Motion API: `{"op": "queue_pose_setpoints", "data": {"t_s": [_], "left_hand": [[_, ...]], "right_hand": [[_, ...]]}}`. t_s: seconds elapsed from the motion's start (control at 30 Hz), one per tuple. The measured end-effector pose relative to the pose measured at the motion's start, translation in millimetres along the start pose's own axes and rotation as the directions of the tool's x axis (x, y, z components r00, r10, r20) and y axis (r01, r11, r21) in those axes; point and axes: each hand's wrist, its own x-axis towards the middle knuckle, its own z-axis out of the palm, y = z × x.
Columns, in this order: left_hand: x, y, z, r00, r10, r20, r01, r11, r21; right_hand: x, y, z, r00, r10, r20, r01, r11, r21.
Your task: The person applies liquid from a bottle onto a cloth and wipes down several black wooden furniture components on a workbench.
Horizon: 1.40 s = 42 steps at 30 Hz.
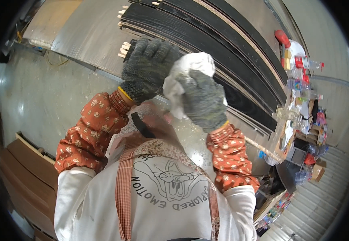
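Both my hands wear dark grey knit gloves. My left hand (147, 70) is closed over the left end of the nearest black wood-grain board (245, 105), where several pale wooden dowels (124, 50) stick out; the fingertips are partly hidden. In my right hand (204, 100) is a crumpled white cloth (196, 63), bunched against the same board just right of the left hand. The right glove looks slightly blurred. More black boards (190, 30) lie side by side beyond, some with dowels at their left ends.
The boards lie on a grey worktable (90, 32). Plastic bottles (299, 84) and a red-handled tool (282, 39) stand or lie at the right end. Brown panels (29, 176) are stacked at lower left. A cardboard box (318, 170) sits at far right.
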Motion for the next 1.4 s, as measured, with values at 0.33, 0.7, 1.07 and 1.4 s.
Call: {"op": "queue_pose_setpoints", "data": {"t_s": [0.33,0.7,1.07,1.4], "left_hand": [[-5,-4,9,0.973,0.068,-0.22,-0.07,0.998,-0.005],[-11,6,3,0.978,0.092,-0.186,-0.099,0.995,-0.029],[8,-28,-31,0.945,0.324,0.046,-0.318,0.942,-0.107],[49,-33,-43,0.868,0.416,0.27,-0.282,0.862,-0.421]], "right_hand": [[-124,90,-36,0.847,0.528,-0.058,-0.531,0.838,-0.127],[-34,25,9,0.976,0.216,0.032,-0.218,0.968,0.125],[-323,207,-26,-0.16,0.913,-0.375,-0.924,-0.005,0.383],[-280,173,37,0.038,0.825,-0.564,-0.834,0.337,0.437]]}}
